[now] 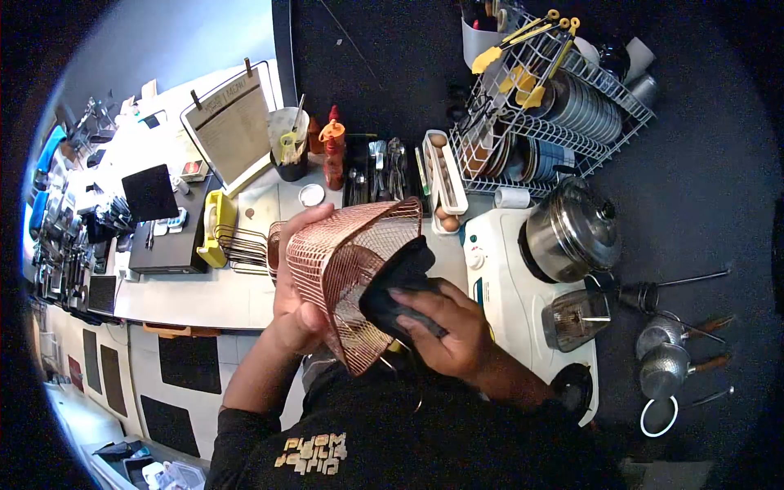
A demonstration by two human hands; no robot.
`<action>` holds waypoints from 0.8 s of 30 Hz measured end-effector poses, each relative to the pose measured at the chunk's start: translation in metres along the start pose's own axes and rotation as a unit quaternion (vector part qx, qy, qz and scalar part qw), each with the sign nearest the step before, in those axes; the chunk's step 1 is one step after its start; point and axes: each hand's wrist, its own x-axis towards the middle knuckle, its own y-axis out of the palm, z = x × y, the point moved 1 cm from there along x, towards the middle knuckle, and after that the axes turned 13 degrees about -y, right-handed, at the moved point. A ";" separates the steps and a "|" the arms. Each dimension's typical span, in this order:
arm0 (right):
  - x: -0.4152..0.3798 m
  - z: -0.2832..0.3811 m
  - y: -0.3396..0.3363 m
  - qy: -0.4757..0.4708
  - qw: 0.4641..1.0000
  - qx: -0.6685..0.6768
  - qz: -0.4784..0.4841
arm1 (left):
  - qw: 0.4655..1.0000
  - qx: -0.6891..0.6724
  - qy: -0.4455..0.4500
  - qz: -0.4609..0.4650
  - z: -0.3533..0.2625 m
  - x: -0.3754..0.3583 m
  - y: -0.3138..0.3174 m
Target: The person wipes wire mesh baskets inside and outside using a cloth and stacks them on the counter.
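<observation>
A copper-coloured wire basket with wavy, flared edges is tilted on its side in front of my chest. My left hand grips it from the left, thumb low and fingers around the back. Bunched in my right hand is a black cloth, which reaches into the basket's open side and appears to touch the mesh. The fingers of my right hand are bent around the cloth. Just behind my left hand, on the counter, sits another copper wire piece, partly hidden.
A white wire dish rack full of plates stands at the back right, with yellow-tipped tongs on top. Nearer are a lidded steel pot on a white cooker, an egg tray, a cutlery tray and a red sauce bottle.
</observation>
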 end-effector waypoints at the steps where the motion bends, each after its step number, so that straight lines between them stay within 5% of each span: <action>1: 0.001 -0.001 -0.007 -0.016 0.999 -0.033 -0.026 | 1.000 0.004 0.000 0.000 0.001 0.000 0.000; 5: 0.016 -0.010 -0.036 -0.098 0.958 -0.179 -0.201 | 0.993 0.063 -0.100 0.018 -0.004 0.009 0.018; 7: 0.022 -0.020 -0.033 -0.063 0.960 -0.101 -0.253 | 0.992 0.039 -0.110 0.037 0.000 0.013 0.019; 11: 0.033 -0.014 -0.018 -0.126 0.965 -0.216 -0.077 | 0.993 -0.016 -0.113 -0.002 0.006 0.030 0.006; 13: 0.010 -0.025 -0.010 -0.068 0.982 -0.085 -0.152 | 0.980 -0.123 -0.156 0.010 0.010 0.033 -0.022; 15: 0.012 -0.036 -0.023 -0.014 0.923 -0.239 -0.301 | 0.957 -0.243 -0.130 0.088 0.008 0.028 -0.038; 16: 0.010 -0.042 -0.030 0.077 0.913 -0.094 -0.389 | 0.962 -0.244 -0.122 0.014 0.008 0.018 -0.041; 17: 0.007 -0.050 -0.038 0.098 0.899 -0.029 -0.426 | 0.961 -0.249 -0.119 0.035 0.011 0.014 -0.051; 21: 0.016 -0.045 -0.051 0.004 0.868 0.250 -0.430 | 0.974 -0.176 -0.133 0.059 0.011 0.009 -0.056; 24: 0.024 -0.033 -0.047 0.023 0.916 0.128 -0.381 | 0.979 -0.040 -0.202 0.003 -0.001 0.018 -0.038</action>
